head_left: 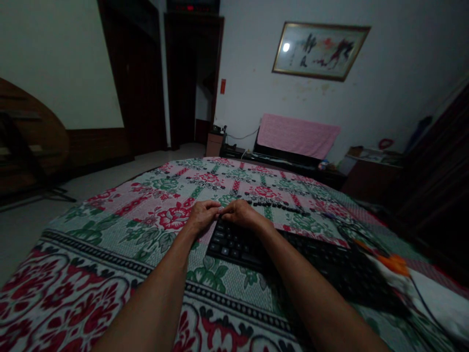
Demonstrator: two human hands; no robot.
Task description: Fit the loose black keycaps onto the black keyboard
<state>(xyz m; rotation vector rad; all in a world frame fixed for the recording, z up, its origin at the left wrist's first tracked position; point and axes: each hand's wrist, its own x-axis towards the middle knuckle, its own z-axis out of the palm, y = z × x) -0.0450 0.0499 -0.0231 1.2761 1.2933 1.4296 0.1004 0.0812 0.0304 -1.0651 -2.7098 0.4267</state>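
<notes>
A black keyboard (224,240) lies on the flowered cloth (146,239), partly covered by my right forearm. My left hand (204,214) is at the keyboard's far left corner, its fingers pressed together and pointing right. Across the same corner reaches my right hand (241,213), fingers bent down and closed. The fingertips of both hands nearly meet there. Whatever is between them is too small and dark to make out. Just beyond the keyboard runs a strip of small black pieces (280,207).
Right of the keyboard lie an orange item (394,264), a white bag-like thing (443,296) and dark cables. Past the cloth's far edge, a pink towel (298,136) covers part of a dark object. A round wooden tabletop (32,142) leans at the left.
</notes>
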